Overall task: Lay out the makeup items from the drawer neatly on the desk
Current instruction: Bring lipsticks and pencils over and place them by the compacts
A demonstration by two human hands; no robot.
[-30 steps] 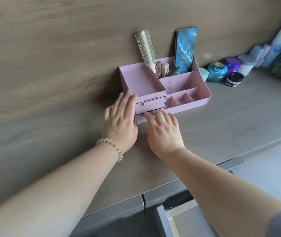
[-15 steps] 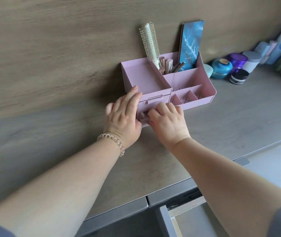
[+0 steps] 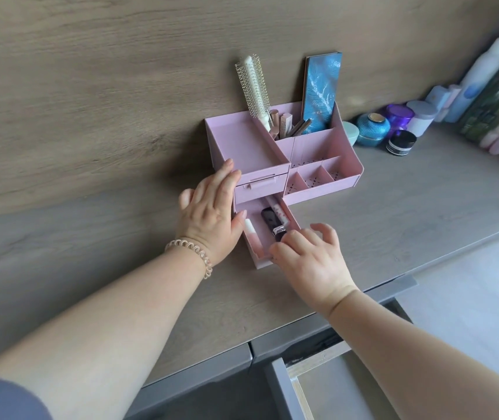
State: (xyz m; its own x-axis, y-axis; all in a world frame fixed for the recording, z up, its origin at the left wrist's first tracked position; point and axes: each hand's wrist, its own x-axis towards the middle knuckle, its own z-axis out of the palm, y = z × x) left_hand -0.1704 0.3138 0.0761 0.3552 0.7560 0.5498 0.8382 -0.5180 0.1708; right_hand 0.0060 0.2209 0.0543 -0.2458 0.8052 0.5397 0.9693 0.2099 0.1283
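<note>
Pink drawer point(image 3: 295, 221) pulled out — holds dark tube point(image 3: 273, 223), two pale tubes.

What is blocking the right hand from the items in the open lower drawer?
Nothing visible. The lower drawer is pulled out and open on top, and the right hand is at its front edge, fingertips beside the dark tube. The left hand rests against the organizer's left side, clear of the drawer.

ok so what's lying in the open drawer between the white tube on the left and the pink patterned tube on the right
In the head view, a dark lipstick-like tube lies between the white tube and the pink patterned tube in the lower drawer.
</note>
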